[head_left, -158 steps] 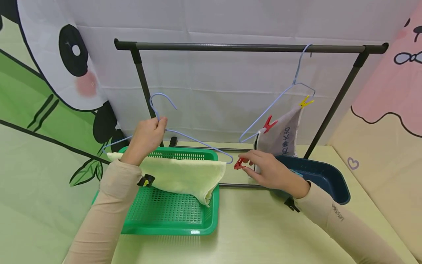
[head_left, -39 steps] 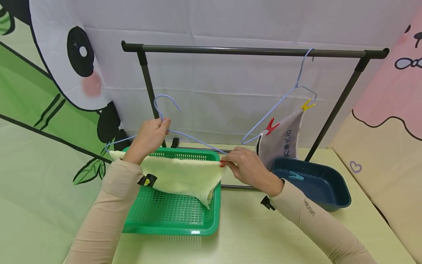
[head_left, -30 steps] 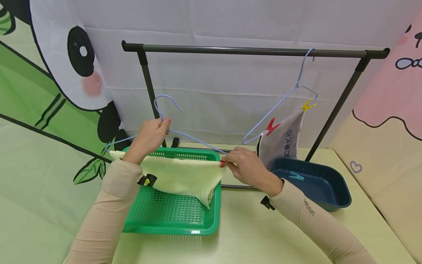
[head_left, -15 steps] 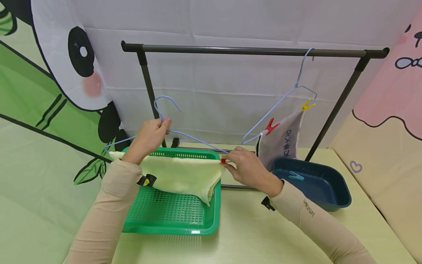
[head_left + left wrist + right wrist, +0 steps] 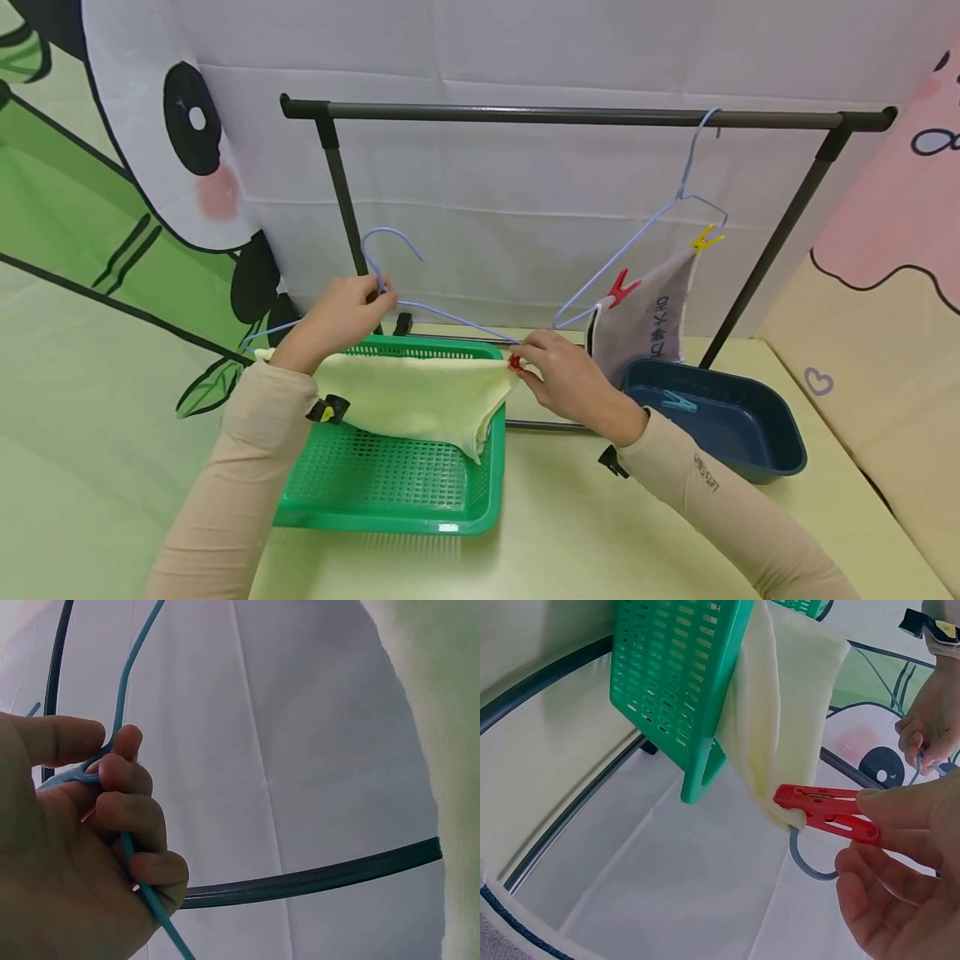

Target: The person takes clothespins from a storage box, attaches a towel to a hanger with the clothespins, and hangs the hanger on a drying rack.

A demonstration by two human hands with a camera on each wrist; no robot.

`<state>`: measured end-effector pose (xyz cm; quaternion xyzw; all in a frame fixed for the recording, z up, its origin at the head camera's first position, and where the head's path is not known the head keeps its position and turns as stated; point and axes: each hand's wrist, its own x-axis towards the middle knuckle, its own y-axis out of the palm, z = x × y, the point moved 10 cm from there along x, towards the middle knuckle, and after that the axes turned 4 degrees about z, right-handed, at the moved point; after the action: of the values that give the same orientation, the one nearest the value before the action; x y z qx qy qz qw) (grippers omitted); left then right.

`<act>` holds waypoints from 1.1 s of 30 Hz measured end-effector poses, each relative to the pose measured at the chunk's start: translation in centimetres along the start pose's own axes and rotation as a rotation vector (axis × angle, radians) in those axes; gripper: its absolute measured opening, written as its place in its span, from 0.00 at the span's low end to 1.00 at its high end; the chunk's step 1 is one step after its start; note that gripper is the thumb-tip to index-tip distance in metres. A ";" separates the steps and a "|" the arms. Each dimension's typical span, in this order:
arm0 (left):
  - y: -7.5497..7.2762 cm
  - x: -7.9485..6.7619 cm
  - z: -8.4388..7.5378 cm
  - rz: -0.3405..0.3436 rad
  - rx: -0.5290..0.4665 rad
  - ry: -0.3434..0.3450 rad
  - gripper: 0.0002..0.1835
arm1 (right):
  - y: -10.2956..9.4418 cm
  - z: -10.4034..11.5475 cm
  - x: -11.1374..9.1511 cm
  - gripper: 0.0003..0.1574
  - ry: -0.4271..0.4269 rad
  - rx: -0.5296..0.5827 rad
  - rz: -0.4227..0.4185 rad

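Note:
My left hand holds a blue wire hanger just below its hook, fingers curled round the wire. A pale yellow cloth is draped over the hanger's lower bar, its loose end hanging above a green basket. My right hand pinches a red clothespin between thumb and forefinger. In the right wrist view, the clothespin's jaws are on the cloth's corner beside the hanger's curved end. The left hand appears behind it.
A black rack spans the back. From its right side hangs another blue hanger with a grey cloth clipped by a red clothespin and a yellow clothespin. A dark blue bin holds a light blue clothespin.
My right hand has moved left, bringing the red clothespin onto the cloth's right corner. In the last half second, the left hand and hanger hook have dropped slightly and shifted right.

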<state>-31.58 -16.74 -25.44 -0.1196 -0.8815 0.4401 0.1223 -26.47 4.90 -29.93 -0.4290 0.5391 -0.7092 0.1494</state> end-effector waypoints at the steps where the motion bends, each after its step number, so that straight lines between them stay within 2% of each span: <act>1: 0.0 0.0 0.0 0.008 -0.002 0.005 0.16 | 0.0 0.0 0.0 0.20 0.001 0.001 0.001; 10: 0.0 -0.4 -0.6 0.060 -0.032 0.041 0.14 | 0.0 -0.7 -0.3 0.21 0.025 0.029 -0.008; 19: -0.3 -0.5 0.0 0.044 -0.046 0.002 0.16 | -0.2 -0.8 -0.7 0.26 0.032 0.049 -0.003; 25: -0.2 -0.4 0.1 0.055 -0.033 -0.003 0.18 | 0.0 -1.2 -1.6 0.24 0.043 0.052 0.042; 33: -0.3 -0.5 0.2 0.056 -0.041 -0.020 0.19 | 0.7 -3.1 -3.3 0.21 0.121 0.063 0.110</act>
<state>-31.24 -17.19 -25.41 -0.1424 -0.8878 0.4263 0.0987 -27.10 8.81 -32.19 -0.3502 0.5473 -0.7412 0.1686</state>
